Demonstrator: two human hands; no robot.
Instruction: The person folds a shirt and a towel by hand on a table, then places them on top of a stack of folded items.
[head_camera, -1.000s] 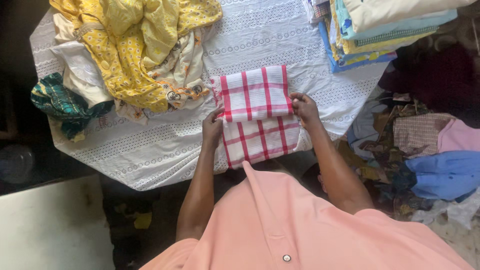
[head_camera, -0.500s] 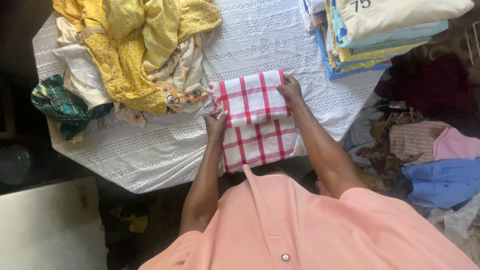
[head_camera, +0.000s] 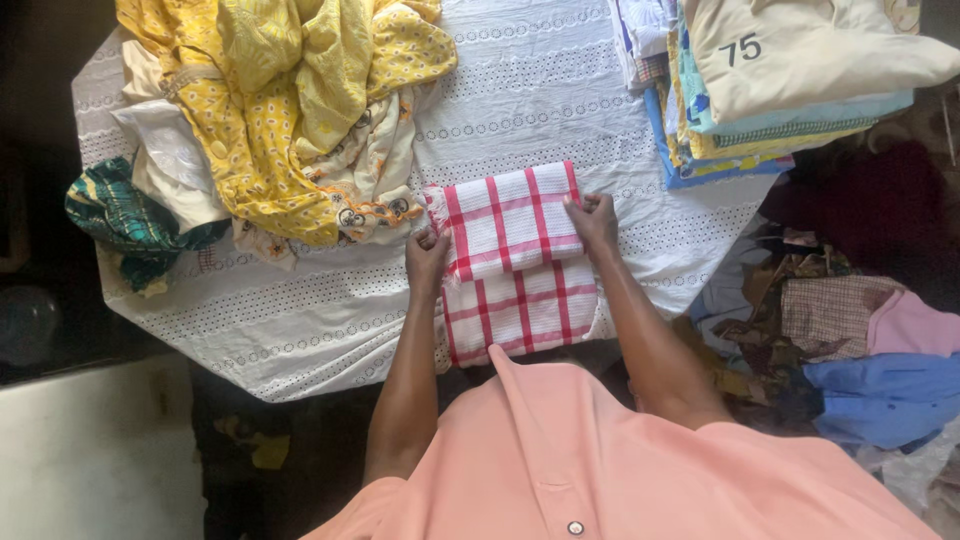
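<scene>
A red and white checked cloth lies folded on the white eyelet tablecloth, its far half doubled over the near half. My left hand grips the left edge of the folded layer. At the right edge, my right hand pinches the same folded layer near its far corner. Both forearms reach in from the bottom of the view.
A heap of yellow and cream unfolded garments covers the table's far left, with a green patterned cloth at its edge. A stack of folded clothes stands at the far right. More loose clothes lie on the floor to the right.
My right hand slid up the cloth's right edge toward the far corner, then came a little nearer while gripping. The left hand stayed at the left edge. The view shifted slightly.
</scene>
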